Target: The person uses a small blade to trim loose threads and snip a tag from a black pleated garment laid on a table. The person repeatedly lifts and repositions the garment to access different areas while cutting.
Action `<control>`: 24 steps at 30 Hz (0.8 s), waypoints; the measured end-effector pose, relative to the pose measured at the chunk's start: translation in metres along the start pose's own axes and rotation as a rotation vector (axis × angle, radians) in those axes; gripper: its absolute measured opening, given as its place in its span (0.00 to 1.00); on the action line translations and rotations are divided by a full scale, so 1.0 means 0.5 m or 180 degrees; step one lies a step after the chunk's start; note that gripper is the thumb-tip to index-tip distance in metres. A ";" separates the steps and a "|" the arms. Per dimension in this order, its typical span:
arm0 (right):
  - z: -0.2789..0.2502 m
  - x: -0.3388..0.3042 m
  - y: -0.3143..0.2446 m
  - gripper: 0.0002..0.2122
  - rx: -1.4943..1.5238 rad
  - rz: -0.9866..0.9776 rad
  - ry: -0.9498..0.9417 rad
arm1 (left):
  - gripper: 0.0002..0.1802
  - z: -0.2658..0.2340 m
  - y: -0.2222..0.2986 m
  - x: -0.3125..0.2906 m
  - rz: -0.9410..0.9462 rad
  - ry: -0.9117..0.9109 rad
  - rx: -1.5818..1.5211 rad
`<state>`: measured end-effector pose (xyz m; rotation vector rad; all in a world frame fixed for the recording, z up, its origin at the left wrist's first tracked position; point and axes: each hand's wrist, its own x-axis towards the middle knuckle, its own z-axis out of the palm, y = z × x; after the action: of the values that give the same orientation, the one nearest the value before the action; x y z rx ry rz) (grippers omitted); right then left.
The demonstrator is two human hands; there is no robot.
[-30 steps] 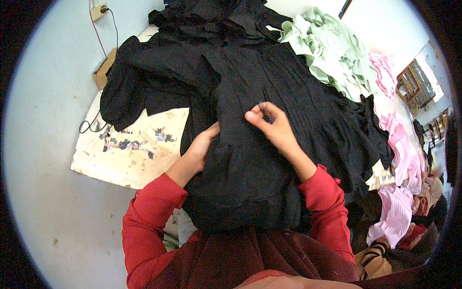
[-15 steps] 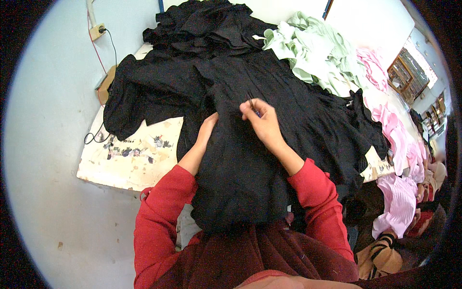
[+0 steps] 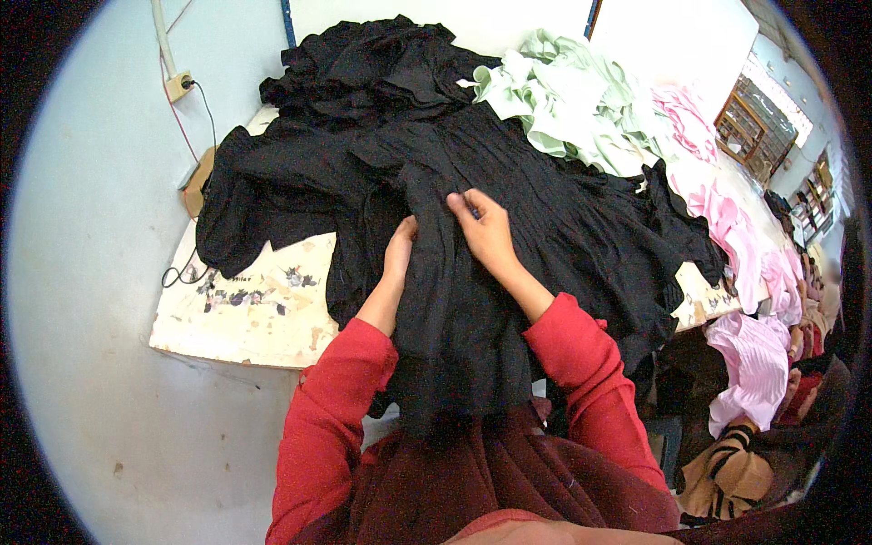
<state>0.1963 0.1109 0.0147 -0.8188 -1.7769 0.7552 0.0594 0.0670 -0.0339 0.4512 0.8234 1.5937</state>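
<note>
- Black cloth point(image 3: 454, 309): being spread over the table point(image 3: 241, 331), with its near part being let down over the front edge toward the person's lap; the stretch between the two hands is being worked at.
- Risk, slipping: a slide off the front edge is being judged possible, cause being the weight of the hanging part should the left hand's hold be loosened.
- Risk, snagging: a nick or pulled thread is being risked, cause being the small dark thing point(image 3: 474, 213) at the right fingers, should it be caught in a fold; dark on dark, its edge is being hardly shown.
- Risk, mixing: tangling is being invited at the far side, where the pale green cloth point(image 3: 568, 104) is being crowded by the black, should the latter be tugged.
- Left hand point(image 3: 400, 250): being held upright along a fold, wrist nearly straight, forearm angled inward from below; fingertips are being hidden by cloth, so whether a pinch is being made cannot be told.
- Right hand point(image 3: 488, 227): being held just above the cloth, forearm slanted up and leftward; thumb and forefinger are being kept close together, fingers curled about the small dark thing, whose kind is being left unidentified.
</note>
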 end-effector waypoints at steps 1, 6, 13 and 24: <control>-0.008 0.014 -0.003 0.14 0.0034 -0.0217 0.0263 | 0.19 -0.028 -0.003 0.020 0.0292 -0.0039 -0.0031; -0.117 0.093 -0.067 0.15 0.0210 -0.0027 0.0472 | 0.28 0.039 0.050 -0.030 0.0012 0.0642 -0.0481; -0.052 0.105 -0.260 0.15 0.1822 0.0543 -0.0946 | 0.26 0.048 0.005 0.108 0.0233 -0.1296 -0.0619; -0.083 0.116 -0.330 0.15 0.3373 0.0908 -0.1639 | 0.20 0.151 0.180 -0.020 0.1038 -0.0818 0.0151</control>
<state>0.1891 0.0676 0.1891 -0.1359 -1.3500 1.9886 0.0521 0.0744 0.0835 0.8399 0.6135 1.7690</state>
